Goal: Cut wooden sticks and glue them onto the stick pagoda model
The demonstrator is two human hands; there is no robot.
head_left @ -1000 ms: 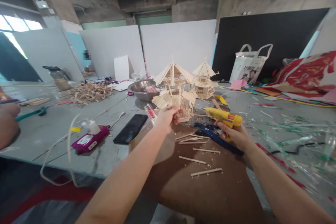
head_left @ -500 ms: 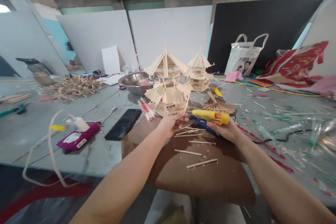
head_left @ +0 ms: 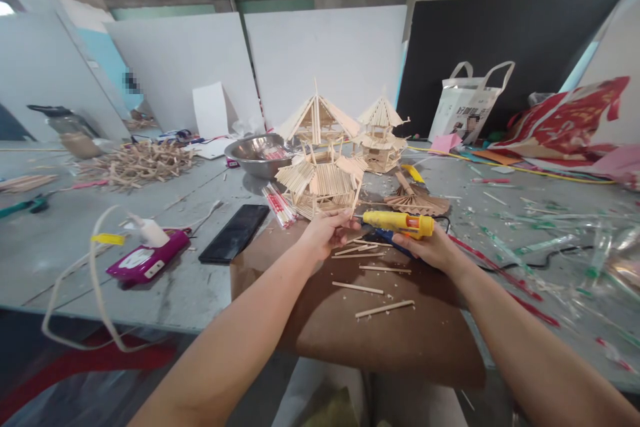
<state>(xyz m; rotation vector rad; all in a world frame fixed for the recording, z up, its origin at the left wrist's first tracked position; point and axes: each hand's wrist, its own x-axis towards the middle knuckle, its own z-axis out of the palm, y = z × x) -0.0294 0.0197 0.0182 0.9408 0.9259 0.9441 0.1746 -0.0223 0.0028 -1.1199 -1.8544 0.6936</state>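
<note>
The stick model [head_left: 320,180] stands upright at the far edge of the brown mat [head_left: 390,347]; its roof is open at the top. The left hand [head_left: 332,232] is at the model's near right corner, fingers drawn narrow; whether they grip a stick or touch the model cannot be told. The right hand [head_left: 429,247] is wrapped around the glue gun [head_left: 400,222], right of the model, nozzle towards the left fingertips. Principal hazard: the nozzle lies so near those fingers that a small slip of either hand could cause a burn, if the gun is hot. A stray drip could mark the model's corner, and a knock could loosen its thin sticks. Secondary hazard: the cutter [head_left: 386,235], right of the model and partly hidden below the gun, could catch the right hand. The loose sticks [head_left: 385,309] on the model's near side could be swept aside by a forearm.
</note>
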